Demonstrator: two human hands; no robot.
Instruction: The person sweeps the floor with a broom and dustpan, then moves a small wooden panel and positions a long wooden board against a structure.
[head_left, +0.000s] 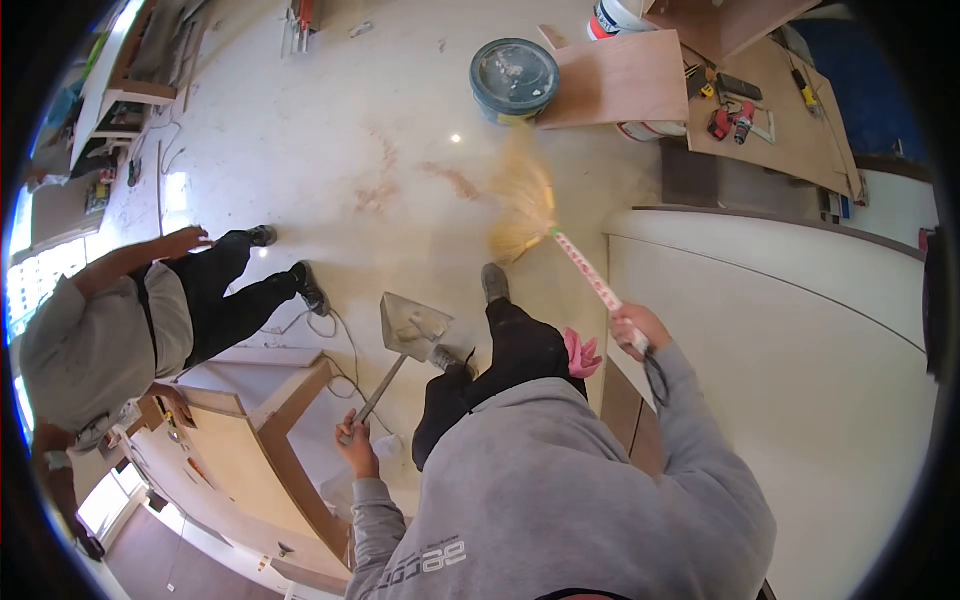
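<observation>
My right hand [640,330] is wrapped round the pink and white handle of a broom [585,268]. The broom's yellow bristles fan out over the floor, blurred, just below a round lidded bucket [514,78]. My left hand [357,445] grips the handle of a metal dustpan [412,326], whose pan lies near my shoe with some debris in it. Reddish-brown dust [378,190] marks the pale floor to the left of the bristles.
A co-worker [110,330] stands at the left beside a wooden cabinet [250,450]. Cables [345,350] run over the floor near the dustpan. Power tools [742,120] lie on a wooden board [800,150] at the upper right. A long white panel [760,350] lines my right.
</observation>
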